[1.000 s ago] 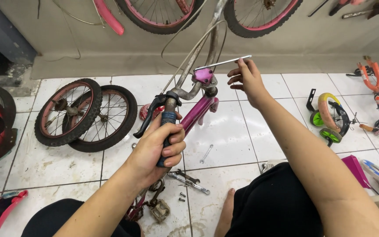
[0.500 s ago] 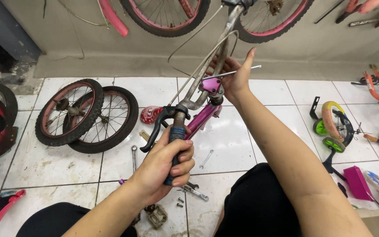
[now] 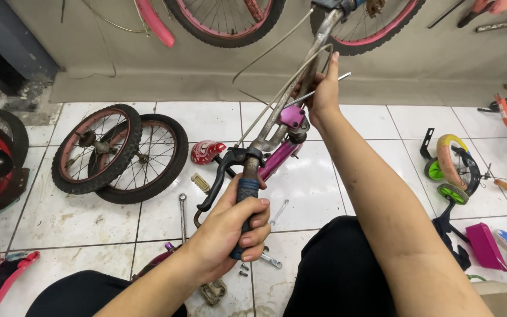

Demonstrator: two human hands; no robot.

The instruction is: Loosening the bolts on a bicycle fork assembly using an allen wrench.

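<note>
A single head-worn camera looks steeply down and forward from close above the person's lap, across the tiled floor (image 3: 118,229) to the wall (image 3: 418,76).

We see a bicycle repair workshop: loose small wheels (image 3: 118,154) lean on a white tiled floor (image 3: 347,194), wrenches (image 3: 182,216) and a pedal (image 3: 213,291) lie scattered, and further wheels (image 3: 224,20) hang against the wall.

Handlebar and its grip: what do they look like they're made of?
Handlebar: seemingly bare steel tube, dull grey with rusty patches. Grip, clasped by the left hand: probably dark blue rubber or foam, ribbed and matte. Brake lever: black, plastic or painted metal; unclear.
</note>
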